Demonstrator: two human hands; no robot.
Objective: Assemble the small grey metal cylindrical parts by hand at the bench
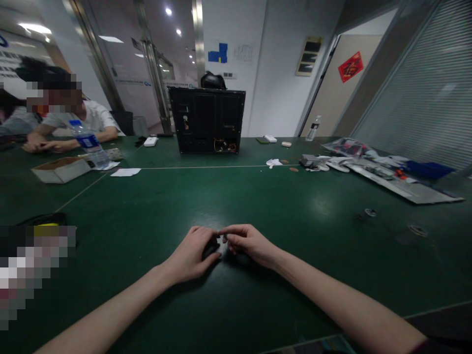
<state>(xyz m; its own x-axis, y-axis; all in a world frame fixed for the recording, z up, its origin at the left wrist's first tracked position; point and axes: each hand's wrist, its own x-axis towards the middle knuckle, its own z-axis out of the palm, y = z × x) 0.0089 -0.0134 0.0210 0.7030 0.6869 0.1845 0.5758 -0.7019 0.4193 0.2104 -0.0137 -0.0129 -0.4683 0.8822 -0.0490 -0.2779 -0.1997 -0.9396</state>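
Both hands rest low over the green tabletop [155, 204], near the middle of the view. My left hand [194, 252] is palm down with curved fingers, and its thumb stands apart from them. Across from it, my right hand [252, 245] has its index finger stretched out, the tip at or very near the left fingers. Its thumb sits just below that finger, and its other fingers curl under in shadow. No held object can be made out in either hand. A dark computer-monitor-like panel [210, 118] stands upright beyond them, with wires showing in an opening at its lower right.
On the left are an open box [61, 170], a water bottle [89, 145] and white paper [126, 172]. A person [94, 118] sits behind them. To the right lie a cluttered flat panel [398, 184], a blue tray [429, 169] and small round metal parts [369, 212]. Another bottle [313, 129] stands farther back.
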